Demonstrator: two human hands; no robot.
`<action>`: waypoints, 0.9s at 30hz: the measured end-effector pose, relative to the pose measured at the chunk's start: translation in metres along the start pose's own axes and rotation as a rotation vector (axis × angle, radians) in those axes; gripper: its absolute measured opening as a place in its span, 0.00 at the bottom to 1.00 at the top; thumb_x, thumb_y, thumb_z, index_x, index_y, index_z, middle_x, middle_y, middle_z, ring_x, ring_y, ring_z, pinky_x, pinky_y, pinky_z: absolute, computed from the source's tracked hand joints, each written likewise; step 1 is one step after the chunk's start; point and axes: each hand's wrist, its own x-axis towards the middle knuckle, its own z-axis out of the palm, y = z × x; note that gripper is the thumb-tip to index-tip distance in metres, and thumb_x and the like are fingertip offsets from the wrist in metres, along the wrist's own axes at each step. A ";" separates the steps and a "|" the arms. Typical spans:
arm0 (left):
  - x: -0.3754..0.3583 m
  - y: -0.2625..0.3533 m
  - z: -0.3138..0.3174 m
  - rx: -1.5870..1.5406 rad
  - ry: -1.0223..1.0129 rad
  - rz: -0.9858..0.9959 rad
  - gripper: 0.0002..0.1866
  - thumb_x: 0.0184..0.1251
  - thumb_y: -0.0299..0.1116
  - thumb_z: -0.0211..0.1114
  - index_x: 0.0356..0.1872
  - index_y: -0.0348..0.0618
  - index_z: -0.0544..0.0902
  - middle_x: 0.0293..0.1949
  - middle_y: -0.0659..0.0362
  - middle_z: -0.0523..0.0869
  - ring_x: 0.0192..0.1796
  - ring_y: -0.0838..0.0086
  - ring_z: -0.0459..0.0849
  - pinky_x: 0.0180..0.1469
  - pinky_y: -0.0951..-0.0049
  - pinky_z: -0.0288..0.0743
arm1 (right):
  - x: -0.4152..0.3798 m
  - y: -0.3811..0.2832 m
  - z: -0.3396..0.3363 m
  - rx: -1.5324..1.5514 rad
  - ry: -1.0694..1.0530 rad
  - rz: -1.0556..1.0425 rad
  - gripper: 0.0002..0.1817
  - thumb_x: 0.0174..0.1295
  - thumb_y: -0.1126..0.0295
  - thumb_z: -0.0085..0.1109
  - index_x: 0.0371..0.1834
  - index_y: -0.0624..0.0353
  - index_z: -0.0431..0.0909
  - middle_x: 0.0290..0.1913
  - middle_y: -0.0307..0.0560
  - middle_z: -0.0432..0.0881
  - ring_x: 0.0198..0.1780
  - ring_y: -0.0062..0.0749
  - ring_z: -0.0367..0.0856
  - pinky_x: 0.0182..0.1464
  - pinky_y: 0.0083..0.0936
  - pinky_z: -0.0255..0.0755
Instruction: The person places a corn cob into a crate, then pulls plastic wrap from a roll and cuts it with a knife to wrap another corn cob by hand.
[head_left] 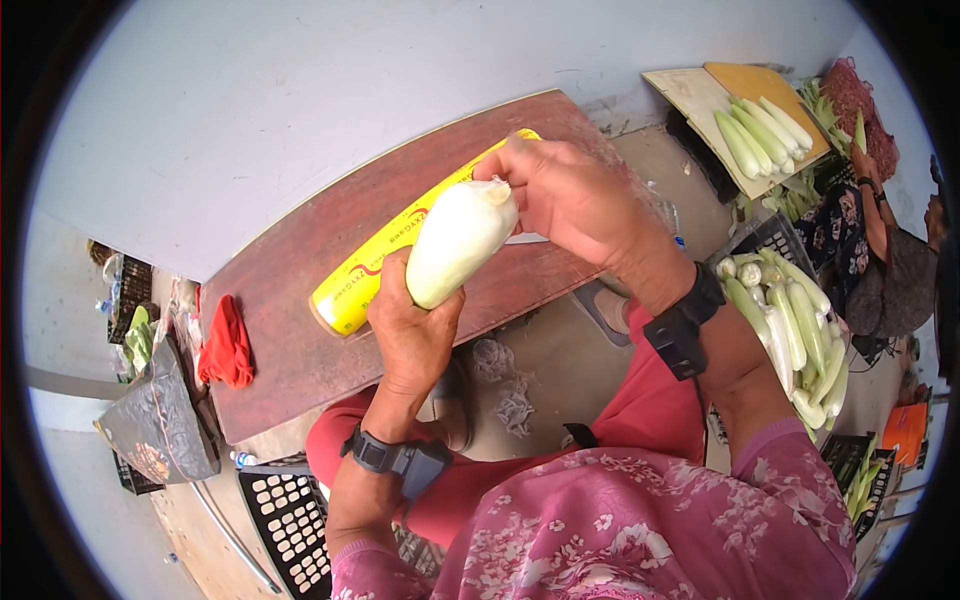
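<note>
A smooth, pale green-white ear of corn in its husk point(458, 245) is held up over the table, tilted, with its pale cut end toward the upper right. My left hand point(412, 325) is wrapped round its lower part, thumb on the near side. At the upper end, the curled fingers of my right hand point(565, 200) pinch the edge; the exact contact is partly hidden and slightly blurred. Behind the corn lies a yellow roll of wrapping film point(370, 280), set diagonally on the dark red table point(285, 370). Both of my wrists wear black straps with small boxes.
A red cloth point(228, 345) lies at the table's left end. Several pale ears rest on a board point(690, 95), and more fill a crate point(745, 235) at my right. Beyond it a co-worker's hand point(862, 165) handles husks. A black crate point(285, 525) stands at lower left.
</note>
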 end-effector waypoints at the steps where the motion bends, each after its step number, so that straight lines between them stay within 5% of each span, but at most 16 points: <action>1: 0.000 0.000 0.000 0.000 -0.004 -0.001 0.17 0.53 0.24 0.69 0.44 0.38 0.75 0.34 0.48 0.85 0.38 0.61 0.86 0.43 0.68 0.78 | -0.001 -0.003 0.001 0.030 -0.007 -0.014 0.24 0.72 0.50 0.46 0.53 0.64 0.73 0.50 0.46 0.79 0.50 0.29 0.79 0.53 0.28 0.74; 3: 0.000 0.000 -0.001 0.012 -0.009 -0.009 0.17 0.52 0.24 0.68 0.44 0.38 0.75 0.34 0.47 0.85 0.38 0.59 0.86 0.43 0.67 0.78 | -0.005 -0.011 0.007 0.089 -0.020 -0.043 0.30 0.71 0.46 0.45 0.56 0.65 0.71 0.54 0.48 0.78 0.54 0.31 0.78 0.56 0.31 0.73; 6: -0.001 -0.002 -0.001 0.041 -0.016 -0.019 0.18 0.52 0.23 0.68 0.44 0.38 0.74 0.34 0.47 0.85 0.38 0.58 0.86 0.43 0.67 0.78 | -0.008 -0.006 0.027 -0.023 0.074 -0.198 0.34 0.68 0.40 0.48 0.53 0.67 0.73 0.45 0.46 0.80 0.47 0.26 0.78 0.51 0.27 0.72; 12: -0.001 -0.003 -0.001 0.076 -0.016 0.038 0.19 0.52 0.22 0.69 0.45 0.39 0.74 0.36 0.47 0.84 0.39 0.55 0.86 0.43 0.66 0.78 | -0.006 0.001 0.028 -0.348 0.054 -0.178 0.28 0.72 0.49 0.47 0.50 0.70 0.76 0.43 0.45 0.80 0.45 0.22 0.77 0.51 0.20 0.71; 20: 0.002 -0.013 0.000 0.135 0.015 0.092 0.19 0.53 0.22 0.70 0.46 0.39 0.74 0.36 0.46 0.84 0.39 0.53 0.85 0.42 0.65 0.78 | 0.000 0.012 0.021 0.143 0.023 -0.111 0.16 0.71 0.65 0.46 0.47 0.69 0.78 0.45 0.48 0.81 0.51 0.29 0.77 0.58 0.29 0.70; 27: 0.000 -0.011 0.012 -0.072 -0.100 -0.103 0.17 0.54 0.26 0.70 0.43 0.37 0.76 0.36 0.50 0.85 0.38 0.66 0.85 0.44 0.69 0.77 | 0.006 0.021 0.014 0.418 -0.041 -0.082 0.15 0.71 0.66 0.46 0.48 0.67 0.78 0.50 0.49 0.80 0.53 0.36 0.77 0.62 0.36 0.69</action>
